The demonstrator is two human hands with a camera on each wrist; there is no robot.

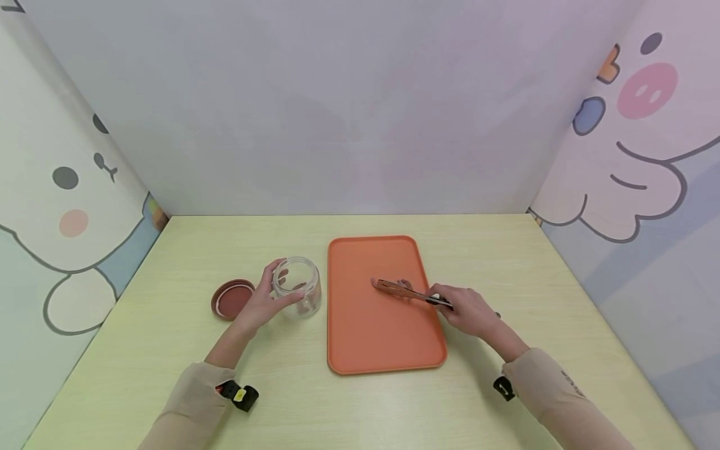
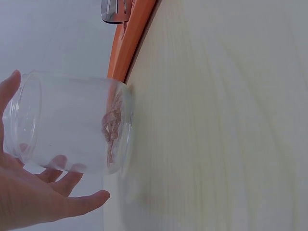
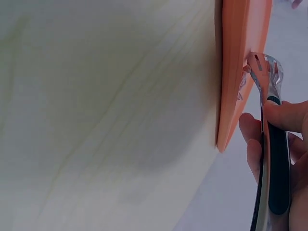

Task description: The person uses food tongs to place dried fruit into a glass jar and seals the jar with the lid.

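A clear, lidless jar [image 1: 312, 292] stands upright just left of the orange tray [image 1: 374, 340]. My left hand [image 1: 263, 306] holds it near the mouth, thumb on one side and fingers on the other. In the left wrist view, several reddish-brown pieces [image 2: 113, 126] lie at the jar's bottom. My right hand [image 1: 468, 311] grips metal tongs with dark handle grips [image 3: 278, 159], thumb on one arm and fingers around the other. The slotted heads of the tongs [image 1: 396, 289] are low over the tray, beside small brownish pieces [image 1: 405, 284] that they partly hide.
A round brown-red lid [image 1: 235, 301] lies on the light wooden table [image 1: 281, 400], left of the jar and behind my left hand. A pale wall [image 1: 349, 125] closes off the far edge, and cartoon-printed panels stand at both sides.
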